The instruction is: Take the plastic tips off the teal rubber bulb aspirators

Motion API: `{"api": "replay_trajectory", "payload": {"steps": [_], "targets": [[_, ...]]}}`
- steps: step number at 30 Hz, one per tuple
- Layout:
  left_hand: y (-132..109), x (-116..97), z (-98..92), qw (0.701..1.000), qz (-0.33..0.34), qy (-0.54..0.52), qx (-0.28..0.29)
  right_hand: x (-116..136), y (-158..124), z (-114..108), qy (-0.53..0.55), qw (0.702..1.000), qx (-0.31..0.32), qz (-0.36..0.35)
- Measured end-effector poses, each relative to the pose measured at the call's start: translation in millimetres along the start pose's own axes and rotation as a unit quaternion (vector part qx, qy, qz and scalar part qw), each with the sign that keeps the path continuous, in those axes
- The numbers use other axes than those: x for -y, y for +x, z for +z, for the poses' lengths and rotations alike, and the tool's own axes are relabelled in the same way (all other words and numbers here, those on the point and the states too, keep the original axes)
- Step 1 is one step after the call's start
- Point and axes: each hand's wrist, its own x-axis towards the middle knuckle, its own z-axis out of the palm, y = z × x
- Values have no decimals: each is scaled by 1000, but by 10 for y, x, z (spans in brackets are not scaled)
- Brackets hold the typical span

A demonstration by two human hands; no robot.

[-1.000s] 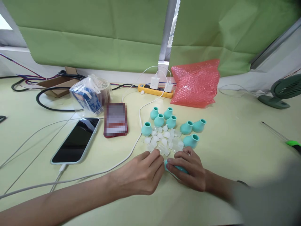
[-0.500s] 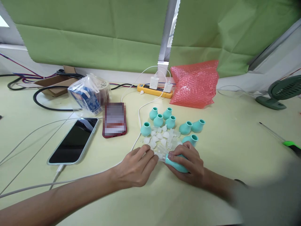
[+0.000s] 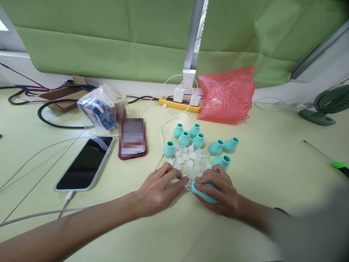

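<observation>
My right hand (image 3: 218, 189) is wrapped around a teal rubber bulb (image 3: 205, 192), which lies on its side with its mouth toward the left. A short clear plastic tube (image 3: 188, 185) sticks out of that mouth. The fingertips of my left hand (image 3: 163, 185) pinch the tube's outer end and partly hide it. Just beyond both hands lies a loose pile of translucent white caps (image 3: 193, 155) and clear tubes (image 3: 201, 166). Around the pile stand several more teal bulbs (image 3: 184, 139) with open mouths; a few of them are tilted, such as the nearest bulb (image 3: 222, 162).
To the left lie a black-screened phone (image 3: 84, 163) on a cable and a phone in a red case (image 3: 133, 140). Behind are a plastic-wrapped package (image 3: 102, 109), a yellow power strip (image 3: 178, 104) and pink bubble wrap (image 3: 226, 96). A screwdriver (image 3: 339, 166) and green fan (image 3: 327, 103) are at right.
My left fingertips have moved right along the clear tube, closer to the bulb's mouth, and the left index finger is raised more. My right hand keeps its hold on the bulb.
</observation>
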Motion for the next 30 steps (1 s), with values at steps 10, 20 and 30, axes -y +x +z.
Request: {"api": "replay_trajectory", "payload": {"steps": [10,20,30], "targets": [[-93,6,41,999,41,19,-2,17,37,21,-2,1000,-6,1],[8,-14,-13,1000,-13,-19,11,3,2,20,12,1000,-6,20],[-10,-12,-6,999,-16,-46,-6,36,44,1,29,999,-5,16]]}}
